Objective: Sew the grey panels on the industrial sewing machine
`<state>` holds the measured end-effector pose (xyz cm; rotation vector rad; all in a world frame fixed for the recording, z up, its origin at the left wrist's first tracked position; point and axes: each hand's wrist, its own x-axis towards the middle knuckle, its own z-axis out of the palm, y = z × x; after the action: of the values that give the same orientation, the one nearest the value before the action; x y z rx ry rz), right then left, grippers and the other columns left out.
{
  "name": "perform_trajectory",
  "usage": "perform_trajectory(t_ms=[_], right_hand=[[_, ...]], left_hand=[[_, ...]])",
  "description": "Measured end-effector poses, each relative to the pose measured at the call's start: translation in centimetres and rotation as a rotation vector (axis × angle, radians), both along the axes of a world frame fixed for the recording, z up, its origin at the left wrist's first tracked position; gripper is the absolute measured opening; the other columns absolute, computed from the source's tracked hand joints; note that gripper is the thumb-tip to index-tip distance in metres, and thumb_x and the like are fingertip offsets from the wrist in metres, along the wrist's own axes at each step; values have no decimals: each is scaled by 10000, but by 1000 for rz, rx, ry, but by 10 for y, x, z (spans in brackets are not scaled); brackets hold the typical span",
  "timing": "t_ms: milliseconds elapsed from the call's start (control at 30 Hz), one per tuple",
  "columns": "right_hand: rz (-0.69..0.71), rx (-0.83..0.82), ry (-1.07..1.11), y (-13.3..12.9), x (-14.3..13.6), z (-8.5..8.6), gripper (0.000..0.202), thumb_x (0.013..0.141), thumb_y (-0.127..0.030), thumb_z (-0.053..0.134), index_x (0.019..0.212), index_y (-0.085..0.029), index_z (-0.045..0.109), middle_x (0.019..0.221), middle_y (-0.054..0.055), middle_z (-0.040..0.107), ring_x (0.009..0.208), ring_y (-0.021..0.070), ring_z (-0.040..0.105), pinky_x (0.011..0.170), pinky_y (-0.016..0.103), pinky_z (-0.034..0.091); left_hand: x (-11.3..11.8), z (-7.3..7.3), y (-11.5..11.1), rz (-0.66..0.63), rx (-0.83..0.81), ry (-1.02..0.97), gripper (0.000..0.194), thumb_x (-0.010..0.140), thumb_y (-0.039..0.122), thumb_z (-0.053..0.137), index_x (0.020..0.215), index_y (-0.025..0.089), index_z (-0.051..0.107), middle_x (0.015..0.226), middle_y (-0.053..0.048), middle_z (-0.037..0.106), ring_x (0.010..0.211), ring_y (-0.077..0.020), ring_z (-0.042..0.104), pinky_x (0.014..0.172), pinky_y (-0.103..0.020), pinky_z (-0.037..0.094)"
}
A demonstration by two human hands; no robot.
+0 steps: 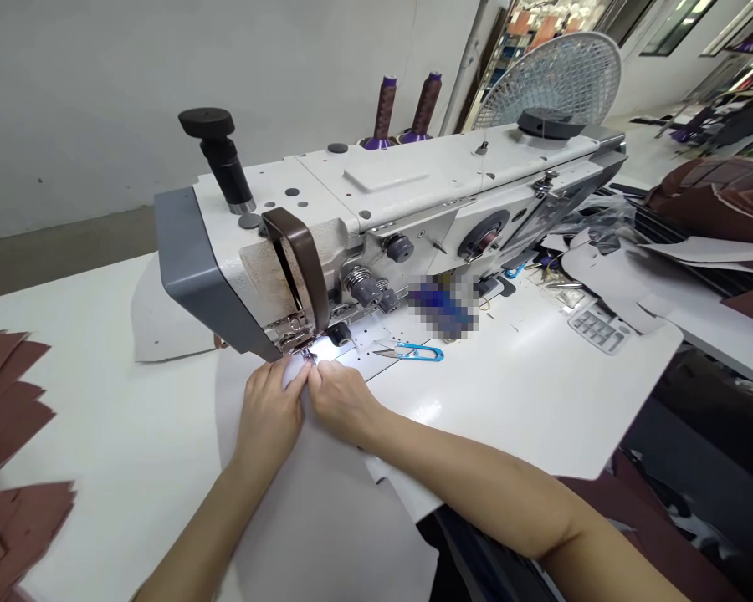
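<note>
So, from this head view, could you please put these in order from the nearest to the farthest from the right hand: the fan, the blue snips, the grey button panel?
From the right hand:
1. Blue snips: just beyond it, slightly right.
2. Grey button panel: farther right on the white tabletop.
3. Fan: in the background, behind the sewing machine.

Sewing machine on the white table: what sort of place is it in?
Probably a sewing workshop or factory floor: there is an industrial-looking sewing machine, two cones of brown thread behind it, and cut brown pieces in piles on the table at the left.
</note>
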<state>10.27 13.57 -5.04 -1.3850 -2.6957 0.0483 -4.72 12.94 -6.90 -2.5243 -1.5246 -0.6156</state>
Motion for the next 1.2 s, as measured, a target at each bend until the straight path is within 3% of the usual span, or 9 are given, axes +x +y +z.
perform_trajectory(t_ms=[600,867,1200], right_hand=[[8,51,13,1,-1,-7,184,899,-85,338,893,-128,517,838,106,553,770,210,515,518,274,400],[3,25,31,-3,1,-8,207,896,-87,343,991,-107,525,847,98,561,764,204,517,535,274,406],[-7,19,75,-3,-1,-8,177,890,-106,369,952,-118,535,839,90,565,748,199,508,551,278,401]], left_hand=[[7,4,-10,38,44,91,321,844,109,404,1092,142,606,1138,-146,617,1075,-288,526,877,-423,425],[2,2,-3,23,41,146,332,846,127,424,1132,123,593,1203,-156,597,1110,-298,516,905,-423,406],[5,5,-6,18,57,116,300,858,140,425,1093,116,610,1159,-147,621,1086,-293,529,898,-403,408]])
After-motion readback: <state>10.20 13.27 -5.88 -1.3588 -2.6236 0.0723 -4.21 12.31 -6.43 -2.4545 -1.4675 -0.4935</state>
